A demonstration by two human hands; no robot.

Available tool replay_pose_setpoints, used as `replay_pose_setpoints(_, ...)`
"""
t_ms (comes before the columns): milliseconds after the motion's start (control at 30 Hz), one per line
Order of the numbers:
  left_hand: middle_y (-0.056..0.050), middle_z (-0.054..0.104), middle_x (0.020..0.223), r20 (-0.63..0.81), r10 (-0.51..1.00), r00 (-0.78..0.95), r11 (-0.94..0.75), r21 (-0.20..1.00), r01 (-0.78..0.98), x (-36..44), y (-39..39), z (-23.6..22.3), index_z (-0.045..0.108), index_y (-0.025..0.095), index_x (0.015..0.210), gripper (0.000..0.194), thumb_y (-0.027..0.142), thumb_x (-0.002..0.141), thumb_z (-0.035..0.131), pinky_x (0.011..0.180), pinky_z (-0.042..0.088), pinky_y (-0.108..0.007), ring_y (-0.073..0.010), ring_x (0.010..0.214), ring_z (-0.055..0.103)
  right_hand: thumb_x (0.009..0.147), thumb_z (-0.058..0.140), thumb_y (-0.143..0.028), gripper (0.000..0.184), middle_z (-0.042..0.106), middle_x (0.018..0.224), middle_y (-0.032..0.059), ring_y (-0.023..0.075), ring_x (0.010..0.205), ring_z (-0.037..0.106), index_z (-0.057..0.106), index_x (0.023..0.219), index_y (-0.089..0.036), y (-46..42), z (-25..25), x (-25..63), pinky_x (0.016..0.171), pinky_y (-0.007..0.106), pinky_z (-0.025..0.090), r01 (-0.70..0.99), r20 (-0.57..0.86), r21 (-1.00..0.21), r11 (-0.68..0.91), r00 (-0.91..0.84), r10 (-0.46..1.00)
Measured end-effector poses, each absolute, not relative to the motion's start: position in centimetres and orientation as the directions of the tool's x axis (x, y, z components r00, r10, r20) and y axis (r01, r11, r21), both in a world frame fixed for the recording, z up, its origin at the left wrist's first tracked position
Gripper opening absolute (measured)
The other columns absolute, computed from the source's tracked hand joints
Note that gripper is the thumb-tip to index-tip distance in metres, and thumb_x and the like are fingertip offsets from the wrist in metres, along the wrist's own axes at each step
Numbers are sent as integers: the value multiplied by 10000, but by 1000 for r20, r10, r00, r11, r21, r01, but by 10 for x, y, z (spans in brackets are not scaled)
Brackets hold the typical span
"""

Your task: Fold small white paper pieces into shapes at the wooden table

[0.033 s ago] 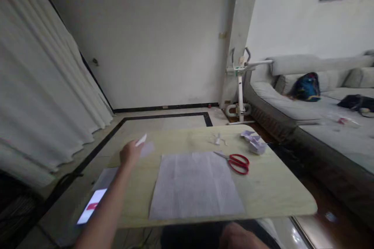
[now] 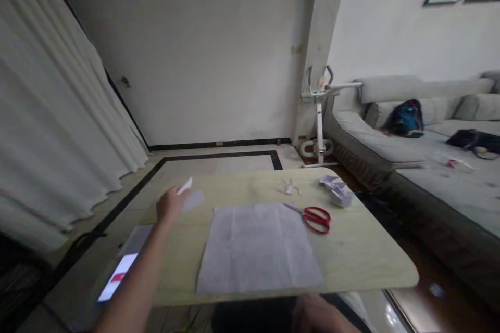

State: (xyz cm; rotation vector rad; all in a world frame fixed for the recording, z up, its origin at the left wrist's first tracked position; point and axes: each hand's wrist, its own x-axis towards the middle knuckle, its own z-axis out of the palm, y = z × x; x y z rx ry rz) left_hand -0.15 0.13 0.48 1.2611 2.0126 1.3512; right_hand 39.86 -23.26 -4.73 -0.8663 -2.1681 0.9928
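Over the far left part of the table, my left hand point(image 2: 171, 205) is closed on a small piece of white paper point(image 2: 185, 186), whose pale tip sticks out past the fingers. Just beyond and beside it a small pale paper point(image 2: 193, 200) lies flat on the table. My right hand point(image 2: 318, 316) is low at the table's front edge, near my lap; it is blurred and its fingers do not show clearly. Between the hands lies a large creased whitish sheet point(image 2: 258, 250). Red-handled scissors point(image 2: 317, 219) rest at its right, with the blade tips over the sheet's upper corner.
Crumpled pale paper point(image 2: 339, 191) lies at the table's far right, and thin white scraps point(image 2: 289, 187) sit behind the sheet. A lit phone point(image 2: 118, 276) is at the left, partly behind my forearm. Beyond the table point(image 2: 363, 260) stand white exercise equipment point(image 2: 319, 119) and a grey sofa point(image 2: 359, 138).
The whole view has shifted very slightly. My left hand keeps its hold on the white paper, and the things on the table stay in place.
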Motion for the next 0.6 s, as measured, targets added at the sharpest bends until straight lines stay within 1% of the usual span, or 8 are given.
replay_pose_setpoints(100,-11,588,549,129,874,-469,66,924,376,0,-1,17,646,171,633,231,374,623,756,603,466,-286,-293,801,630,951,494,-264,158,634,828,56,191,772,578,556,816,-210,-221,-34,403,697,291,475,472,261,-737,484,-461,848)
replay_pose_setpoints(200,-24,681,697,98,917,-387,-10,975,222,19,-20,27,670,167,849,314,467,776,615,568,518,-282,-218,704,656,932,467,-166,150,623,850,71,211,779,561,551,811,-195,-203,-21,407,732,340,467,653,246,-640,404,-324,914)
replay_pose_setpoints(267,-57,713,817,-24,967,-254,-20,985,-169,42,-43,30,662,154,970,315,396,768,671,564,557,-301,-214,730,675,892,514,-143,129,624,834,75,228,788,563,563,782,-188,-192,-11,408,738,360,466,701,231,-604,378,-300,926)
replay_pose_setpoints(333,-71,720,831,-182,967,-179,108,926,-361,70,-70,30,660,154,1005,307,344,767,698,510,572,-312,-216,697,682,908,523,-165,89,643,898,62,220,859,590,597,870,-196,-185,-1,407,787,347,478,634,169,-678,371,-357,919)
replay_pose_setpoints(400,-91,729,851,-263,962,-77,204,876,-438,102,-96,24,663,144,1023,306,330,783,697,483,573,-305,-231,703,692,933,531,-245,101,655,985,57,212,926,603,616,978,-213,-181,8,402,846,345,479,552,147,-767,327,-345,927)
replay_pose_setpoints(467,-122,740,938,-252,964,89,264,842,-471,134,-120,14,671,127,1044,333,339,790,708,528,587,-310,-256,781,703,915,573,-336,245,648,1093,81,227,1006,597,597,1123,-208,-177,14,393,908,370,462,492,148,-832,257,-249,957)
replay_pose_setpoints(533,-136,743,984,-230,937,264,334,814,-475,162,-138,2,675,122,1082,372,384,819,690,578,584,-302,-266,842,705,893,586,-378,385,645,1114,96,224,981,603,554,1226,-189,-170,15,382,885,362,473,382,169,-897,224,-172,970)
replay_pose_setpoints(600,-139,748,964,-216,892,397,398,792,-463,183,-152,-11,660,132,1152,449,458,844,654,621,577,-319,-269,847,708,845,623,-385,359,659,1012,81,213,898,608,604,1128,-165,-163,11,372,805,330,486,309,183,-925,220,-143,973)
